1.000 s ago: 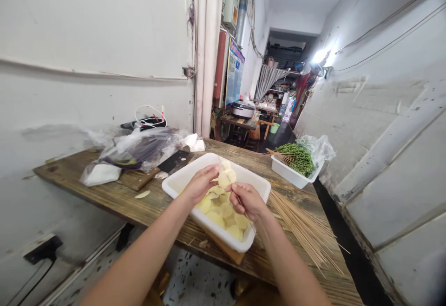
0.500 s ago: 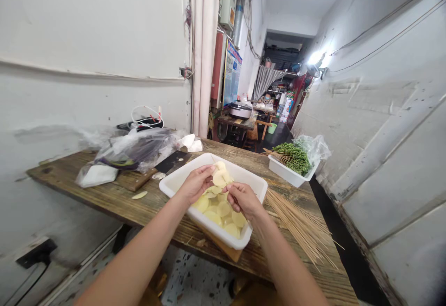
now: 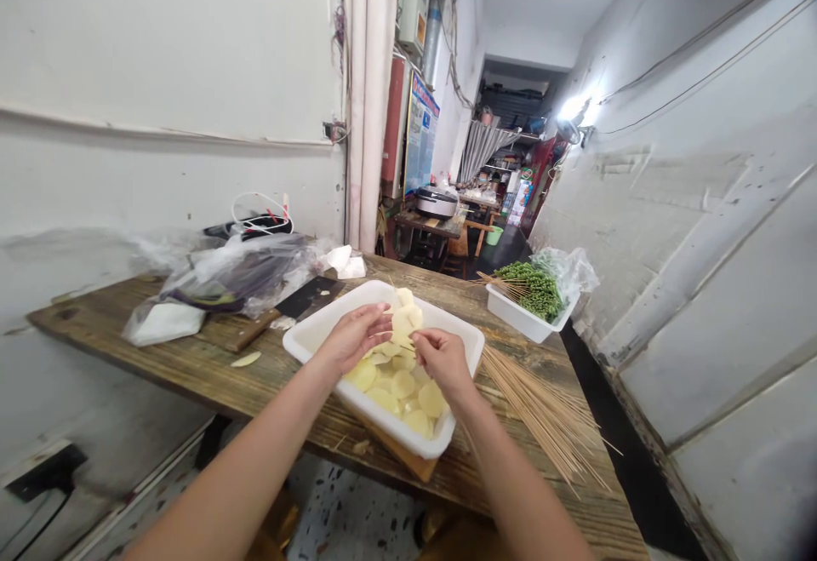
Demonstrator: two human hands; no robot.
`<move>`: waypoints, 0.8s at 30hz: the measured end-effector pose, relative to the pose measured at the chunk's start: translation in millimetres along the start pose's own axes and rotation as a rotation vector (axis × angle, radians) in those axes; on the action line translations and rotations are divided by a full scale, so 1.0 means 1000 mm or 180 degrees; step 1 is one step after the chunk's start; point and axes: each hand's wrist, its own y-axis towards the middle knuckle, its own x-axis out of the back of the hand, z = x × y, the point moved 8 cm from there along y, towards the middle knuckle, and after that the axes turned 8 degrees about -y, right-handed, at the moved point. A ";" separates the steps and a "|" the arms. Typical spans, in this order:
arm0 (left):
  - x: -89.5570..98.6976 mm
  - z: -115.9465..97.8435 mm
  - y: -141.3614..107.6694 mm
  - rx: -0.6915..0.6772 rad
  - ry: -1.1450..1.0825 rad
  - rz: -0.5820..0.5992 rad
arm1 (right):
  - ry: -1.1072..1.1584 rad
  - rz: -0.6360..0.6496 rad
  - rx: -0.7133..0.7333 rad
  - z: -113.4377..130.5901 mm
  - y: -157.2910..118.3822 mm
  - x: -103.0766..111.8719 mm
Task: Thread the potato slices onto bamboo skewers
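Observation:
A white plastic tub [image 3: 306, 341] holds many thin, pale yellow slices [image 3: 384, 401] that look like potato. Above it, several slices [image 3: 404, 323] hang threaded together on a skewer, most of which is hidden behind them. My right hand [image 3: 443, 361] pinches the lower end of this skewer between thumb and fingers. On the other side, my left hand [image 3: 357, 336] has its fingers stretched and slightly apart, close beside the threaded slices. Whether its fingertips touch them I cannot tell.
Loose bamboo skewers [image 3: 542, 412] lie fanned on the wooden table [image 3: 294, 403], right of the tub. Behind them stands a white container [image 3: 517, 314] with green skewered food [image 3: 529, 289]. At left are a knife [image 3: 255, 329], a loose slice [image 3: 246, 359] and plastic bags [image 3: 236, 276].
My left hand's fingers have loosened and spread from the threaded slices. My right hand keeps its pinch on the skewer. The view has shifted slightly.

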 end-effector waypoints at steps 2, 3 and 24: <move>-0.003 -0.001 -0.001 -0.0006 -0.0002 0.0078 | -0.0460 -0.0162 0.0186 0.007 0.001 0.003; -0.005 -0.001 -0.001 -0.0011 -0.0015 0.0138 | -0.0718 -0.0234 0.0284 0.012 0.000 0.004; -0.015 -0.007 -0.002 -0.0324 -0.0286 0.0662 | -0.0648 0.0686 0.0199 0.008 0.013 -0.032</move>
